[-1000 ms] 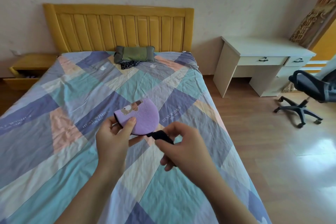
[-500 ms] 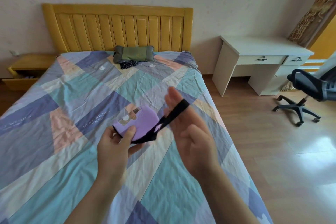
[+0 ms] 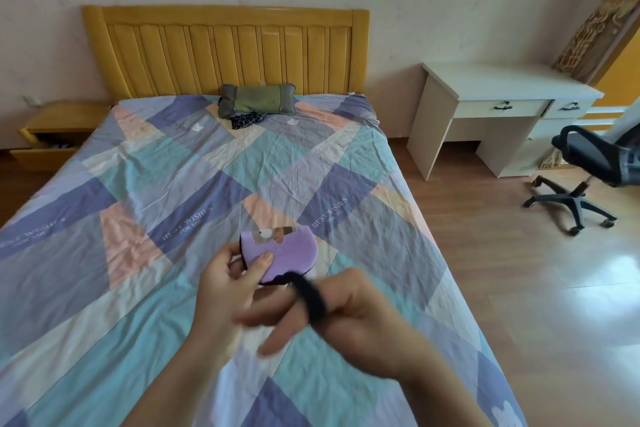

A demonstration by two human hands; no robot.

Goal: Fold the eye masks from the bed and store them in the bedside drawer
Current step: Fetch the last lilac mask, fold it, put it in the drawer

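My left hand (image 3: 231,284) pinches a folded purple eye mask (image 3: 282,253) above the patchwork bed (image 3: 145,184), thumb on its front face. The mask's black strap (image 3: 310,293) runs over the fingers of my right hand (image 3: 332,312), which is blurred with motion just below the mask. A dark patterned eye mask (image 3: 246,121) lies near the headboard, partly tucked under a green pillow (image 3: 258,101). The yellow bedside drawer (image 3: 41,152) stands pulled out at the far left, beside the bed.
A yellow wooden headboard (image 3: 225,48) backs the bed. A white desk (image 3: 498,107) stands to the right against the wall. A black office chair (image 3: 595,170) sits on the wooden floor at the far right.
My right hand has dropped from its raised, open pose and swung left under the mask, carrying the black strap around its fingers. The left hand keeps its hold on the mask.
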